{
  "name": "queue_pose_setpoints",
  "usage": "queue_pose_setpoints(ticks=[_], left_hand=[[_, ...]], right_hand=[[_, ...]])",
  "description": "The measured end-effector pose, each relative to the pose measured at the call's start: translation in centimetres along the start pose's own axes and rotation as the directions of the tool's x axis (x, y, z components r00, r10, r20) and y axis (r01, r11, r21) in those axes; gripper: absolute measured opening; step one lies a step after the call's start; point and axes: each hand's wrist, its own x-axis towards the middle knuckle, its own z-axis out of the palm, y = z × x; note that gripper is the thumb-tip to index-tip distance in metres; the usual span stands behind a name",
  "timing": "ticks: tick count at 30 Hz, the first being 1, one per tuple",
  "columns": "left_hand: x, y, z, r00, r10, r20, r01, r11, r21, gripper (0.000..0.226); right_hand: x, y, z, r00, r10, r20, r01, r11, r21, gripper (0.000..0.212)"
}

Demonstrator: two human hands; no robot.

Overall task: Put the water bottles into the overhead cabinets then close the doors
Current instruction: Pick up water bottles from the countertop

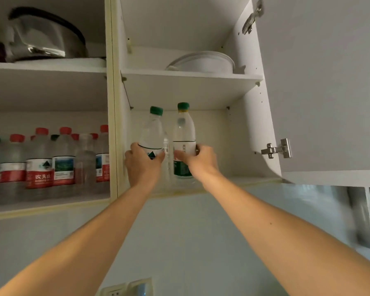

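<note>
Two clear water bottles with green caps stand side by side in the lower compartment of the right overhead cabinet (237, 133). My left hand (142, 165) grips the left bottle (153, 133) around its label. My right hand (201, 161) grips the right bottle (184, 133) at its label. Both bottles are upright, the left one leaning slightly. The cabinet's door (320, 92) stands open to the right.
The left cabinet's lower shelf (49, 205) holds several red-capped water bottles (39, 161). A steel pot (45, 37) sits on its upper shelf. White plates (203, 61) lie on the right cabinet's upper shelf. Wall sockets (126, 289) are below.
</note>
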Motion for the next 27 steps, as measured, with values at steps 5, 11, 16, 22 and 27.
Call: queue_pose_setpoints(ticks=[5,11,16,22,27], left_hand=[[1.6,-0.3,1.5,0.996,-0.087,0.034,0.083,0.99,0.112,0.064],[3.8,-2.0,2.4,0.97,-0.159,0.183,0.139,0.984,0.113,0.062],[5.0,-2.8,4.1,0.923,-0.192,0.334,0.204,0.979,0.0,0.075],[5.0,-2.5,7.1,0.862,-0.171,0.477,0.269,0.952,-0.145,0.067],[4.8,-2.0,9.5,0.85,-0.137,0.508,0.258,0.95,-0.175,0.067]], right_hand=[[1.5,1.1,1.5,0.999,0.014,0.03,-0.011,0.994,-0.109,0.045],[2.7,2.5,1.9,0.999,-0.037,0.024,0.041,0.978,-0.206,0.046],[4.4,3.4,0.8,0.998,-0.03,0.061,0.047,0.957,-0.287,0.045],[6.5,5.8,-2.5,0.998,0.011,0.06,0.01,0.941,-0.338,0.031],[8.1,7.0,-4.0,0.997,0.04,0.071,-0.012,0.936,-0.352,0.024]])
